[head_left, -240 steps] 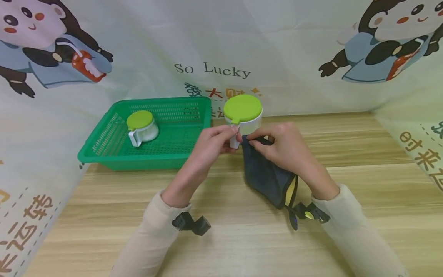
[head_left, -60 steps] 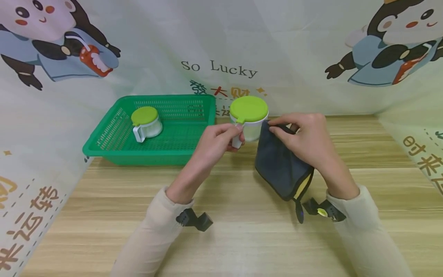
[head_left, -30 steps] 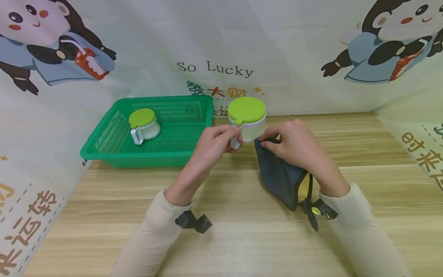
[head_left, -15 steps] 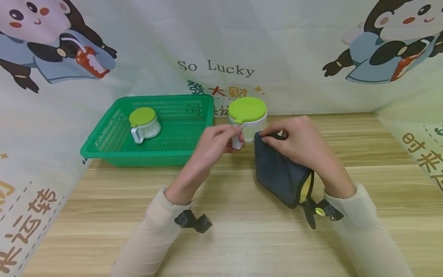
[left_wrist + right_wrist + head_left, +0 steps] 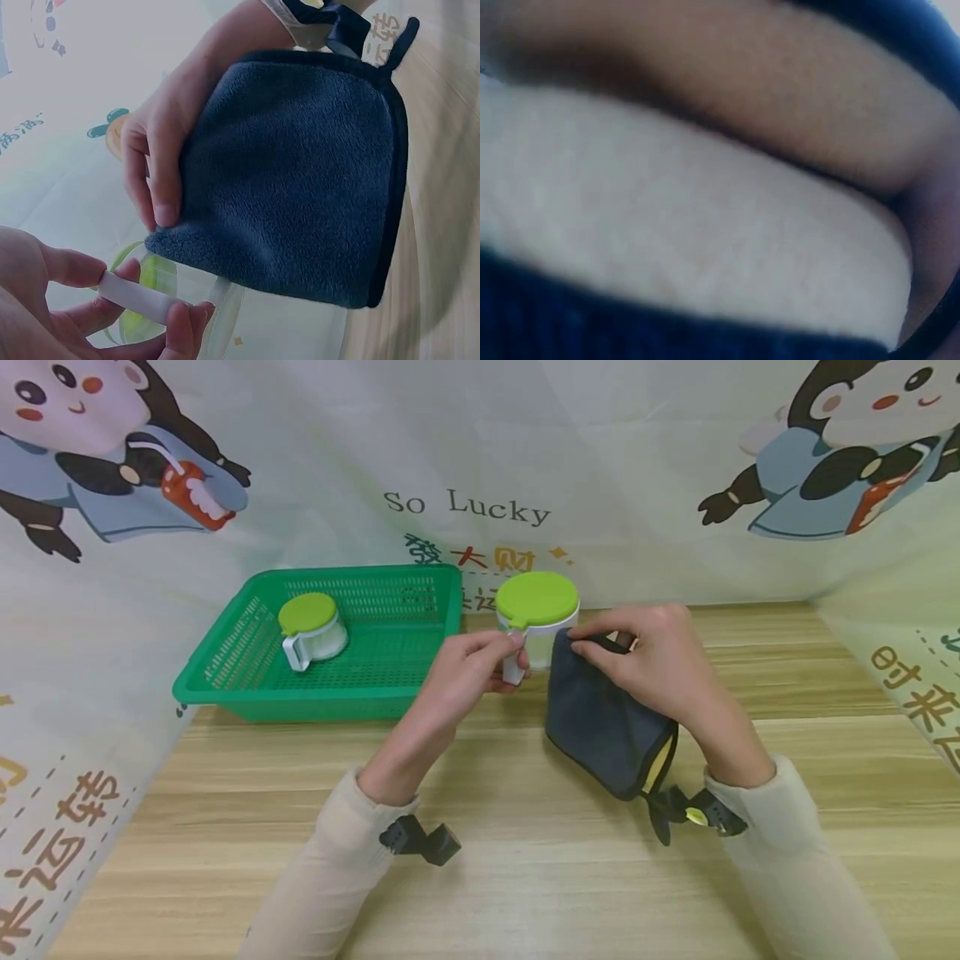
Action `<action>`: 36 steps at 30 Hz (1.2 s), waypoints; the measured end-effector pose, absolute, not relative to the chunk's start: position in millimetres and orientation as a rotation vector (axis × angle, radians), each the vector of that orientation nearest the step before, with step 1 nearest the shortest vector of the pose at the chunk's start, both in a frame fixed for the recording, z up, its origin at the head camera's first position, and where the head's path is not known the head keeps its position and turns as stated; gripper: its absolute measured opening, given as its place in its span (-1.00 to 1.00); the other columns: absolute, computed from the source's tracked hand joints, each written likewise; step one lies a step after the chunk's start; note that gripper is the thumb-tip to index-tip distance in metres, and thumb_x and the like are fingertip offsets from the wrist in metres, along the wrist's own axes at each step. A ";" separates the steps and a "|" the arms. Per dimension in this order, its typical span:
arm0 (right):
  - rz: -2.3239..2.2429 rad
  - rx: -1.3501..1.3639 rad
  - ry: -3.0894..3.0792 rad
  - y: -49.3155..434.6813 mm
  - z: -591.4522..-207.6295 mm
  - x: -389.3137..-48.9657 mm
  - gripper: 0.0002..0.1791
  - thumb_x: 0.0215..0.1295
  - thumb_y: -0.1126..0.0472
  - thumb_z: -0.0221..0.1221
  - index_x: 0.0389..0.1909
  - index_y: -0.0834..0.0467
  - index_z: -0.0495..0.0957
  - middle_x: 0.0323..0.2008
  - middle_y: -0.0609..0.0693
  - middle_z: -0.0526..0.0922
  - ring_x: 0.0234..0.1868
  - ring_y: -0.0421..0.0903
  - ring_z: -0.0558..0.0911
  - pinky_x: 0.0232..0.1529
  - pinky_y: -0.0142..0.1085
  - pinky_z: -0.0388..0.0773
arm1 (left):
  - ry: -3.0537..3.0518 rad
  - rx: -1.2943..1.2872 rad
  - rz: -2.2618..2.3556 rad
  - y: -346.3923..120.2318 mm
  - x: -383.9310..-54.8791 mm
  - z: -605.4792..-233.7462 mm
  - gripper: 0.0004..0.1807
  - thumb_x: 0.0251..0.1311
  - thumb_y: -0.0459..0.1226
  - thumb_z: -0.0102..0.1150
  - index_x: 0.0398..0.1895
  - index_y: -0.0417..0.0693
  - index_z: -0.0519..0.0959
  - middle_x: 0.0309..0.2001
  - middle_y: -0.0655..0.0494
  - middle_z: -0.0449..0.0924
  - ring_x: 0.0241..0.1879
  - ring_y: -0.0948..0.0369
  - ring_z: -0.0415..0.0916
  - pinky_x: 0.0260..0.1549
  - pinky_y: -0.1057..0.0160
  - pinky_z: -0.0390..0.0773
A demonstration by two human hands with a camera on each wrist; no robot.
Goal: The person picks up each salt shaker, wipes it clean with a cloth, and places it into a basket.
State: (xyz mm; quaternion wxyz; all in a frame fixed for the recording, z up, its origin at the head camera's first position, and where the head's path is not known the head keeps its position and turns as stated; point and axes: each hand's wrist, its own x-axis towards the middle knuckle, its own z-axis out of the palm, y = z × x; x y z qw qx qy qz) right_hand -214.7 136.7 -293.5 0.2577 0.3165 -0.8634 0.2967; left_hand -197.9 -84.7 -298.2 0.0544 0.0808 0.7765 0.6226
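In the head view my left hand pinches the white handle of a clear seasoning jar with a lime-green lid. The left wrist view shows thumb and fingers around that handle. My right hand pinches one corner of a dark grey-blue cleaning cloth between thumb and forefinger. The cloth hangs folded, its yellow side showing at the lower edge. Its held corner overlaps the jar's right side in the head view. Blurred close-up skin fills much of the right wrist view.
A green plastic basket stands to the left, holding a second jar with a green lid and white handle. A printed curtain hangs behind the wooden table. Small black devices are strapped to both wrists.
Beside the jar, the right hand and cloth have shifted down and up, and stand higher now than one second ago. The left hand keeps its hold on the handle, and the jar stays nearly still.
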 end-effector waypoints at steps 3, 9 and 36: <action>0.817 0.845 -2.370 136.7 -294.6 -216.2 -0.90 0.12 0.21 0.36 -0.33 -0.03 0.76 -0.40 -0.14 0.76 -0.60 -0.29 0.52 -0.57 -0.47 0.36 | 2.367 0.247 1.894 -84.3 -196.6 -295.0 -0.61 0.37 -0.05 -0.01 -0.43 -0.15 0.60 -0.30 0.01 0.57 -0.28 0.13 0.55 -0.21 0.15 0.66; 0.798 0.805 -2.526 135.3 -302.5 -220.7 -0.90 0.12 0.19 0.35 -0.33 -0.04 0.75 -0.38 -0.13 0.76 -0.58 -0.23 0.49 -0.49 -0.37 0.40 | 2.366 0.245 1.893 -84.4 -196.8 -293.0 -0.63 0.37 -0.08 -0.02 -0.43 -0.16 0.59 -0.27 0.00 0.58 -0.27 0.14 0.54 -0.19 0.15 0.66; 1.270 0.410 -2.299 107.8 -308.5 -207.5 -0.55 0.11 0.19 0.36 0.09 0.01 0.62 -0.03 -0.02 0.69 -0.42 -0.18 0.68 -0.55 -0.54 0.51 | 2.330 0.137 2.029 -85.7 -199.6 -298.2 -0.62 0.38 -0.07 0.00 -0.37 -0.19 0.62 -0.28 0.01 0.60 -0.24 0.08 0.55 -0.20 0.19 0.65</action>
